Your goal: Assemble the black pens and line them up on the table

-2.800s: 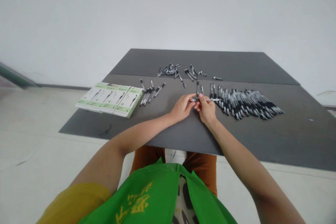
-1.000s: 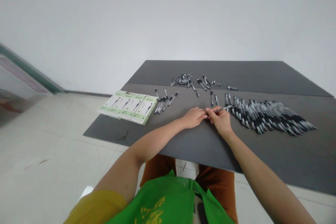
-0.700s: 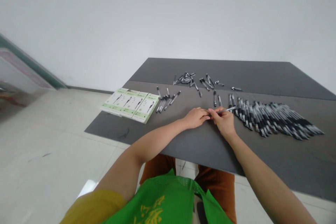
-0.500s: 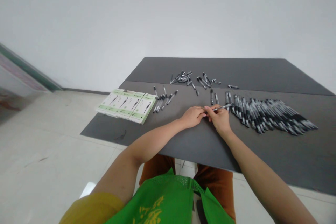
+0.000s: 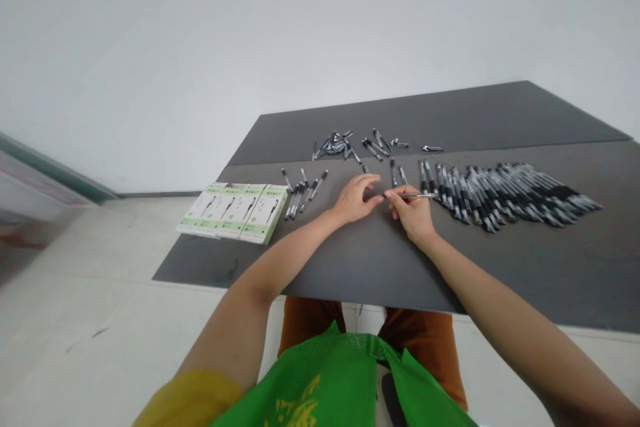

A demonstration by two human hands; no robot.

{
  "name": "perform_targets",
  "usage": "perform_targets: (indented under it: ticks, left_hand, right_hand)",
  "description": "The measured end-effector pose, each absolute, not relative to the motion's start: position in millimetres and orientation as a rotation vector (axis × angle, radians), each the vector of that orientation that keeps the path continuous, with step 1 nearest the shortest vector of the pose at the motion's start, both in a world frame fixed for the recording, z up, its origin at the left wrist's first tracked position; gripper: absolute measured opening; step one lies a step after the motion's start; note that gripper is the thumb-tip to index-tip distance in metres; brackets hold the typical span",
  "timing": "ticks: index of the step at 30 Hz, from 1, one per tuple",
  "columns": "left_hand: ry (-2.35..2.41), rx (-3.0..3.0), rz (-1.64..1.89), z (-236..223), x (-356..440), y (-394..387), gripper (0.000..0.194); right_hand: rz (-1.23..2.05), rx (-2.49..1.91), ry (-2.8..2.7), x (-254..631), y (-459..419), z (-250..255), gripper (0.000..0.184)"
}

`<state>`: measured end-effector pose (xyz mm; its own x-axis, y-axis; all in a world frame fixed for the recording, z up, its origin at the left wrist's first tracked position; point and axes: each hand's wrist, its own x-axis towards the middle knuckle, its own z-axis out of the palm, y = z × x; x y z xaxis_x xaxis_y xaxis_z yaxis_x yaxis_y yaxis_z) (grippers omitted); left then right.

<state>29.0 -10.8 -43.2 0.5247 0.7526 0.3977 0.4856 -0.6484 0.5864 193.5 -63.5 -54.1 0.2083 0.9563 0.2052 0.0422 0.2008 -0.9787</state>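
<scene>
In the head view my right hand [image 5: 413,215] pinches a slim pen [image 5: 419,195], which lies crosswise and points to the right. Its left tip pokes out just past my thumb. My left hand [image 5: 354,199] is a little to the left, thumb and fingers apart, with nothing between them; it does not touch the pen. Just beyond my hands lie dark pen pieces [image 5: 393,173] on the grey table [image 5: 350,260]. To the right of my right hand, a long row of black-and-clear pens [image 5: 505,193] overlaps on the tabletop.
White-and-green pen boxes [image 5: 233,211] lie side by side at the table's left edge. Beside them is a small group of clear, dark-ended pieces [image 5: 304,195]. Farther back is a loose heap of pen parts [image 5: 335,145], with a small clip-like part [image 5: 433,148] to its right.
My left hand has let go of the pen's left end and opened, moving slightly left. My right hand still holds the pen. The view has tilted and shifted.
</scene>
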Motion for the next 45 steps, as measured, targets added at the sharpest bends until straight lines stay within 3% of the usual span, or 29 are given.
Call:
perform_targets:
  ticks: [4,9,15,25,45]
  left_hand:
    - [1.203,2.372,0.982,-44.2,25.7,45.6,0.04]
    - [1.094,2.754,0.601,-43.9,33.5,76.3,0.032]
    - [1.172,2.672,0.627,-45.5,25.1,54.7,0.014]
    - [0.882,2.408,0.536,-42.8,14.0,-25.1,0.012]
    - [0.874,2.47,0.409,-41.9,15.4,-21.9,0.012]
  right_hand:
    - [0.941,-1.141,-1.011,193.7,-63.9,-50.8,0.049]
    - [0.948,-1.162,-0.966,195.1,-66.3,-45.9,0.059]
    - [0.95,-1.199,-0.909,194.4,-64.8,-44.5,0.064]
    - [0.926,-1.217,-0.967,194.5,-63.3,-53.4,0.057]
    - [0.863,-1.288,-1.102,196.3,-71.7,-48.9,0.051]
